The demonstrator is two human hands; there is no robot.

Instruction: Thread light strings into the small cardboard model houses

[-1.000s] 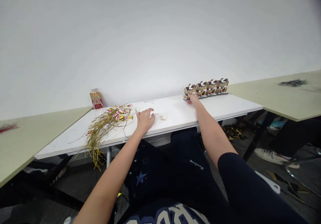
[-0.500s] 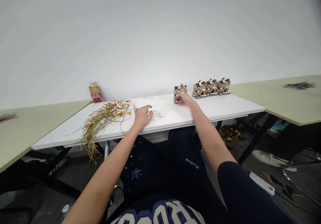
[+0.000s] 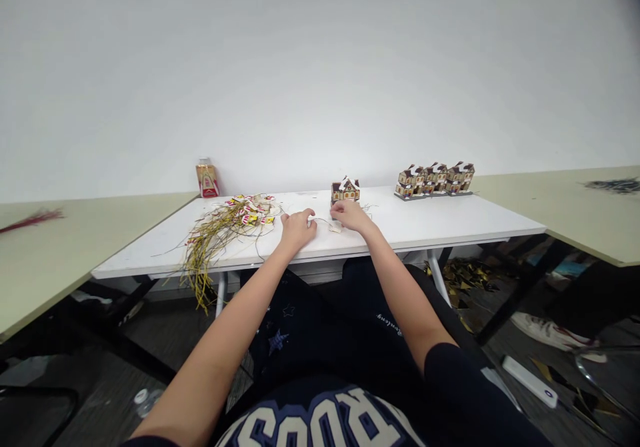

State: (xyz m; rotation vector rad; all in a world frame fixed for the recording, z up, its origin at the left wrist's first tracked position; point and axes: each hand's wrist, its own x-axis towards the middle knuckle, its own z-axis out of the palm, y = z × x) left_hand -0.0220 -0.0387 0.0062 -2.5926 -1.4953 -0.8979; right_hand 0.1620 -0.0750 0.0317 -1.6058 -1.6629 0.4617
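Observation:
My left hand (image 3: pixel 299 229) rests low over the white table, fingers curled and thumb close to the forefinger. A thin dark wire (image 3: pixel 323 219) runs from its fingertips to a small pale tag-like piece (image 3: pixel 335 227) on the table. My right hand (image 3: pixel 351 215) is just in front of a small model house (image 3: pixel 345 189) with a brown, snow-topped roof. Its fingers are pinched together and hide the house's lower front; what they hold is too small to make out. The house stands upright on the table.
Several similar model houses (image 3: pixel 435 179) stand in a row at the back right. To my left lies a tangled bunch of yellow and dark strands with red-white-yellow tags (image 3: pixel 220 227), hanging over the front edge. A gold-and-red container (image 3: pixel 207 179) stands by the wall.
My right hand has let go of the house's side and come left and nearer, fingers now pinched beside the pale piece. The house now stands with its front turned more towards me.

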